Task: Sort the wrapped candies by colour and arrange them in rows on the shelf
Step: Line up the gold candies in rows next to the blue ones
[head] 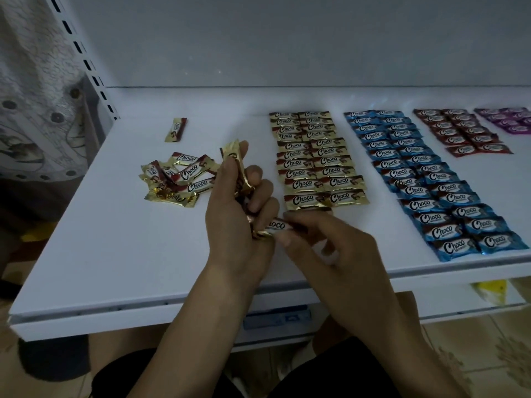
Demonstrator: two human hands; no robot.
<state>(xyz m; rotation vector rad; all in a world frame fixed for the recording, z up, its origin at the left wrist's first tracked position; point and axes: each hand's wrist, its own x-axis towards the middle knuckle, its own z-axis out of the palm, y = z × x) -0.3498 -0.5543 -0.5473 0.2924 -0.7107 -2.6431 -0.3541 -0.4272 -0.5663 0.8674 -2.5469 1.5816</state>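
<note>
Over the white shelf [115,242], my left hand [238,214] grips a bunch of gold-wrapped candies [234,156]. My right hand [324,239] pinches one gold candy [274,226] at the bottom of that bunch. A loose pile of gold candies [179,179] lies to the left of my hands. One single gold candy [175,129] lies apart at the back left. Sorted double rows lie to the right: gold [314,156], blue [425,179], red [459,130] and purple [508,119].
The shelf's slotted upright [86,58] rises at the left, with patterned cloth [34,110] beside it. A lower shelf [275,317] shows under the front edge. A yellow packet [491,291] lies below at the right. My knees are at the bottom.
</note>
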